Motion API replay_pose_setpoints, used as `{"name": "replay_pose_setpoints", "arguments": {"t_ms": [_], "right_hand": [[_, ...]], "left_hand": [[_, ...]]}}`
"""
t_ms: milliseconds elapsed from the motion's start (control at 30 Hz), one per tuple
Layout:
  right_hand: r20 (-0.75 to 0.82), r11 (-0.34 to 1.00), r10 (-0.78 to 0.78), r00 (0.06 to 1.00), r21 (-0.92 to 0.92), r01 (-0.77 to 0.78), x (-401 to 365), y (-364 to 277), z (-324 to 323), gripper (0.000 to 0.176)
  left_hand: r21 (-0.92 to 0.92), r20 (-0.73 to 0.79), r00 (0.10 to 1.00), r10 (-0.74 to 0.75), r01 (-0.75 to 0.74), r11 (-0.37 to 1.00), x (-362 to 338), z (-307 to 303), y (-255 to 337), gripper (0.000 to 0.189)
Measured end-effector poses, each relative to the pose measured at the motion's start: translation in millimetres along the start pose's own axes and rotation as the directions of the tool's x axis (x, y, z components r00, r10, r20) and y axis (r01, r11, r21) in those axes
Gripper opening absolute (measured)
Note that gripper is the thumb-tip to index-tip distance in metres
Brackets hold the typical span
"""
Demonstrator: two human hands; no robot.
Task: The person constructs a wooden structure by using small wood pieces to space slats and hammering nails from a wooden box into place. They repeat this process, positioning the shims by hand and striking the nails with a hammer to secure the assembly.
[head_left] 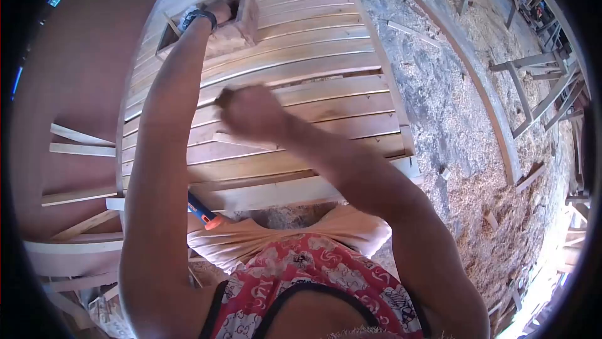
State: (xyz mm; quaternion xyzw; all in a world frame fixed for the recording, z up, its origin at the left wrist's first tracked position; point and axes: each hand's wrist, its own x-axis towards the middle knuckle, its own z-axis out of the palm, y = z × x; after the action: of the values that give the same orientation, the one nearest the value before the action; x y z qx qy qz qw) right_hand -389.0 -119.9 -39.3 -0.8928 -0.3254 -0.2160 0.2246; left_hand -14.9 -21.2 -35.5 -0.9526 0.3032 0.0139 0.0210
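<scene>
My left hand (217, 11) reaches into an open wooden box (249, 20) at the upper left; its fingers are hidden inside. A dark watch (202, 16) is on that wrist. The box rests on a surface of parallel pale wood slats (301, 41). Nearer to me, my right hand (253, 112) is closed above the slats, blurred by motion. A small dark brown thing (224, 97) shows at its left side, too blurred to name. A short loose wood piece (241, 141) lies just below this hand.
A blue and orange tool handle (204, 211) lies near my lap. Brown board (81, 88) stands at the left, with wood strips (81, 149) beside it. On the right are a long curved beam (480, 82), sawdust-strewn ground (433, 107) and wooden trestles (520, 97).
</scene>
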Motion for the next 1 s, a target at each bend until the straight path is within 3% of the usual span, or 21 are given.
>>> {"name": "replay_pose_setpoints", "arguments": {"t_ms": [33,67,133,167,233,267,333,367,433,567,733,833,867,933,1000], "right_hand": [[-0.01,0.981,0.045,0.999,0.19,-0.042,-0.1,-26.9,16.4,0.013],[0.056,0.972,-0.056,0.997,0.233,0.041,1.9,-47.3,29.7,0.021],[0.114,0.916,-0.163,0.98,0.387,0.107,-2.8,-83.5,34.3,0.03],[0.117,0.914,-0.165,0.979,0.392,0.107,-4.3,-98.1,37.2,0.03],[0.28,0.923,-0.013,0.96,0.373,-0.096,-4.3,-121.3,35.7,0.042],[0.284,0.922,-0.013,0.959,0.374,-0.098,1.5,-126.1,32.7,0.042],[0.552,0.969,-0.214,0.806,0.221,0.106,12.0,-135.0,28.8,0.053],[0.548,0.966,-0.225,0.805,0.234,0.111,11.1,-141.5,33.2,0.053],[0.483,0.938,-0.051,0.874,0.324,-0.124,8.8,-160.2,41.9,0.054],[0.535,0.927,-0.075,0.841,0.349,-0.139,19.4,-159.0,56.3,0.049],[0.635,0.831,-0.076,0.769,0.466,-0.303,41.8,-130.9,59.7,0.043],[0.7,0.668,-0.081,0.71,0.566,-0.482,49.8,-104.9,54.7,0.039],[0.786,0.509,-0.026,0.617,0.542,-0.669,51.9,-102.6,-20.4,0.034],[0.844,0.534,0.075,0.531,0.415,-0.736,32.5,-89.4,-15.8,0.042],[0.769,0.603,0.097,0.632,0.459,-0.652,5.1,-76.4,-37.7,0.045]], "left_hand": [[-0.023,0.004,0.999,0.032,-0.031,0.999,-10.9,-8.9,6.0,0.039],[-0.025,0.008,1.0,0.02,-0.02,0.999,-13.5,-17.3,9.2,0.039],[0.245,0.065,0.993,-0.102,0.083,0.966,-5.2,-18.5,7.1,0.035],[0.281,0.074,0.995,-0.068,0.045,0.959,35.1,16.6,-27.4,0.035],[0.35,0.091,0.996,-0.001,-0.031,0.936,112.4,83.5,-93.0,0.036],[0.352,0.07,0.995,-0.07,0.041,0.935,128.8,98.8,-101.0,0.036],[0.246,0.042,0.994,-0.097,0.084,0.966,61.4,48.3,-56.0,0.036],[0.213,0.021,0.995,-0.101,0.094,0.973,32.2,25.9,-31.2,0.036],[0.168,-0.013,0.995,-0.102,0.102,0.981,5.3,5.2,-10.0,0.035],[0.083,-0.069,0.994,-0.087,0.093,0.992,-13.6,-6.5,7.5,0.035],[0.012,-0.104,0.992,-0.068,0.07,0.997,-24.8,-6.1,24.3,0.035],[-0.007,-0.083,0.995,-0.048,0.047,0.999,-34.9,-5.1,38.6,0.035],[0.0,-0.098,0.994,-0.037,0.037,0.999,-40.0,-13.0,45.4,0.035],[0.082,0.097,0.994,-0.058,0.05,0.995,-55.1,-24.1,49.5,0.037],[0.077,0.098,0.993,-0.073,0.066,0.995,-77.5,-46.6,61.4,0.038]]}}
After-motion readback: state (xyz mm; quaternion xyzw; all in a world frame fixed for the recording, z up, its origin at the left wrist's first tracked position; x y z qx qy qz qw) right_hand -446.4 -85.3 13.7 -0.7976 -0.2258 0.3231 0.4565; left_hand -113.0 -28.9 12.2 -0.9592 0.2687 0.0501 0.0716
